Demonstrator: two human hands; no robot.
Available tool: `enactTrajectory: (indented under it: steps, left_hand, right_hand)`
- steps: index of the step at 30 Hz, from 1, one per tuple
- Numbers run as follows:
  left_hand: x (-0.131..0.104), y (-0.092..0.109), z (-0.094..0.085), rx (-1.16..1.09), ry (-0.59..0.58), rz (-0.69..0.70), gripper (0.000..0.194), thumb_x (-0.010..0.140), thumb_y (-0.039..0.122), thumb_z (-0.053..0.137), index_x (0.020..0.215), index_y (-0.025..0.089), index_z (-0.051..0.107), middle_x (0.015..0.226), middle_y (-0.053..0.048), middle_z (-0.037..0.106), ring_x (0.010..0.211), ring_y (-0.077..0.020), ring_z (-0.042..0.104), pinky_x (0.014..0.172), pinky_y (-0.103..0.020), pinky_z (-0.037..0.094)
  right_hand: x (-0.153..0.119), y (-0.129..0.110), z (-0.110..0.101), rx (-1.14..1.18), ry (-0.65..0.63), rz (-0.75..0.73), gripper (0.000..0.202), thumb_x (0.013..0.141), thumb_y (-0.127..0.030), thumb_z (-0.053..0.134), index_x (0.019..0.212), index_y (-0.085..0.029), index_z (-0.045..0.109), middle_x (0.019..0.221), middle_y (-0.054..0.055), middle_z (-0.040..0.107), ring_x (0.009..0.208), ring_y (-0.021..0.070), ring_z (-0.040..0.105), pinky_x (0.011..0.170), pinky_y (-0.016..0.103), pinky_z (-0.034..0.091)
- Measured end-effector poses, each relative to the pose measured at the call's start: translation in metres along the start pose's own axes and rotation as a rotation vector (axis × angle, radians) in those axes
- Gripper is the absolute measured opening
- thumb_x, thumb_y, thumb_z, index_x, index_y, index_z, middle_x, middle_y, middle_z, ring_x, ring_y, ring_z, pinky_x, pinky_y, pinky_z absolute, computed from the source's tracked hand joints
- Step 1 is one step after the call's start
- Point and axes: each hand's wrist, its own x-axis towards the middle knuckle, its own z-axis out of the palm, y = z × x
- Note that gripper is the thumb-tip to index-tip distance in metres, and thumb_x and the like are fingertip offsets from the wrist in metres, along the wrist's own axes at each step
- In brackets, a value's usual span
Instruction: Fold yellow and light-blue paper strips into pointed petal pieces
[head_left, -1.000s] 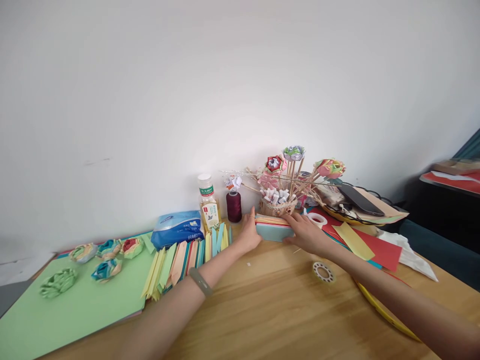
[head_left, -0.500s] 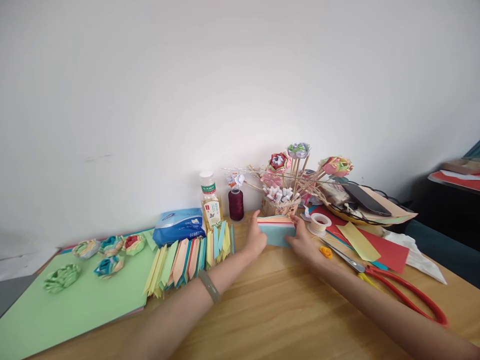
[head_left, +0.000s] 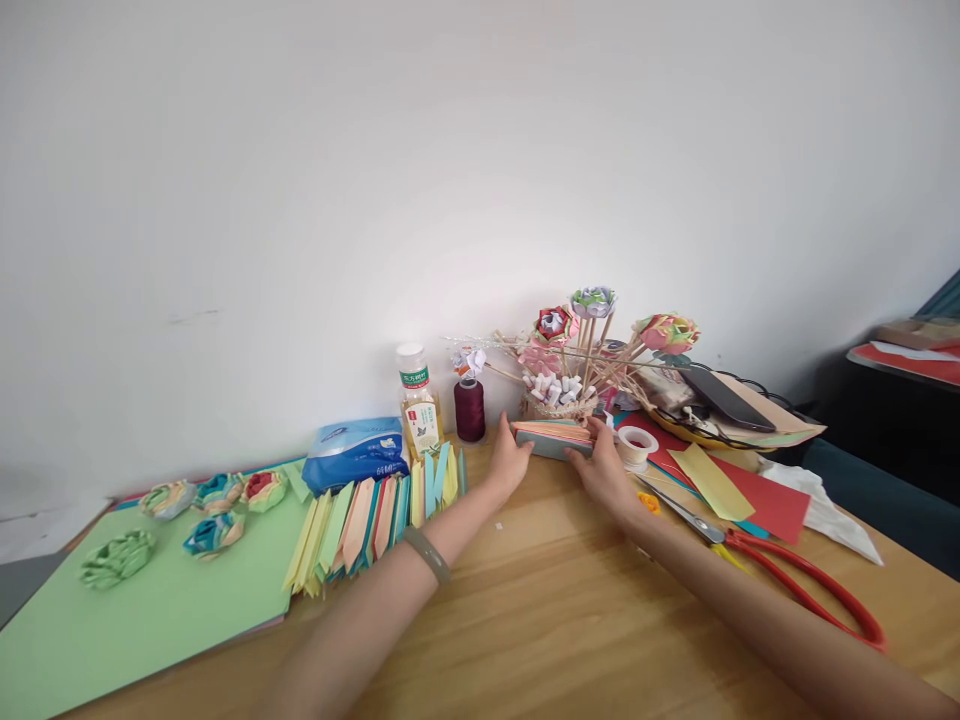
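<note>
Between my two hands is a stack of coloured paper [head_left: 553, 444], its blue-grey face toward me and orange, red and pale edges showing on top. My left hand [head_left: 511, 462] grips the stack's left end, thumb on the front. At the right end my right hand [head_left: 604, 468] holds it the same way. Just behind the stack stands a basket [head_left: 559, 408] of white rolled pieces and paper flowers on sticks [head_left: 592, 303]. A roll of tape or ribbon [head_left: 636, 447] sits right beside my right hand.
Folded paper strips [head_left: 367, 525] lie left of my forearm, before a blue tissue pack [head_left: 356, 453], a bottle [head_left: 420, 405] and a maroon thread spool [head_left: 470, 410]. Paper rosettes [head_left: 214, 535] rest on green sheets [head_left: 150, 640]. Red-handled scissors [head_left: 810, 575] and red paper [head_left: 784, 497] are at right.
The stack has tipped, so its front face looks shorter and more of its top edges show. Both hands still hold its ends. The view has shifted slightly.
</note>
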Motion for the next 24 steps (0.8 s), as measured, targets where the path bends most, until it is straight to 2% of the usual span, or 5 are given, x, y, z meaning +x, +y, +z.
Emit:
enactTrajectory:
  steps: [3,6,11,17,24]
  left_hand:
    - [0.004,0.0,-0.001,-0.001,0.012,0.016,0.038,0.088,0.022,0.056,0.125,0.016,0.047,0.125,-0.011,0.051,0.111,-0.0234,0.053,0.093,-0.042,0.045]
    - [0.004,0.001,-0.003,0.011,0.005,0.032,0.032,0.09,0.03,0.054,0.119,0.016,0.051,0.12,-0.009,0.053,0.102,-0.0223,0.056,0.086,-0.043,0.048]
    - [0.0,0.004,-0.005,0.048,-0.052,0.026,0.067,0.074,0.003,0.058,0.136,0.014,0.036,0.14,-0.013,0.041,0.131,-0.0247,0.035,0.109,-0.034,0.026]
    - [-0.007,0.01,-0.007,0.113,-0.046,0.043,0.084,0.064,0.002,0.056,0.142,0.012,0.026,0.147,-0.012,0.029,0.137,-0.0251,0.024,0.112,-0.03,0.019]
    - [-0.02,0.012,-0.012,0.241,0.115,0.002,0.071,0.064,0.002,0.06,0.131,0.012,0.035,0.135,-0.018,0.037,0.131,-0.0275,0.033,0.107,-0.036,0.026]
  right_hand:
    - [0.004,0.002,0.0,0.004,-0.007,0.036,0.056,0.076,-0.033,0.048,0.126,-0.014,0.032,0.12,0.017,0.05,0.111,0.0286,0.051,0.094,0.046,0.043]
    - [0.004,0.003,0.0,-0.019,-0.01,0.055,0.058,0.074,-0.034,0.051,0.126,-0.012,0.035,0.123,0.019,0.049,0.115,0.0298,0.049,0.098,0.046,0.04]
    - [-0.004,0.001,-0.001,-0.068,-0.048,0.078,0.05,0.079,-0.034,0.047,0.125,-0.017,0.039,0.122,0.016,0.053,0.113,0.0302,0.051,0.095,0.046,0.042]
    - [-0.006,-0.002,-0.004,-0.135,-0.057,0.034,0.057,0.074,-0.027,0.049,0.128,-0.016,0.036,0.122,0.015,0.051,0.117,0.0298,0.047,0.096,0.045,0.041]
    - [-0.014,-0.006,-0.017,-0.247,-0.048,-0.058,0.067,0.071,-0.033,0.056,0.129,-0.012,0.03,0.123,0.02,0.041,0.119,0.0351,0.04,0.096,0.051,0.038]
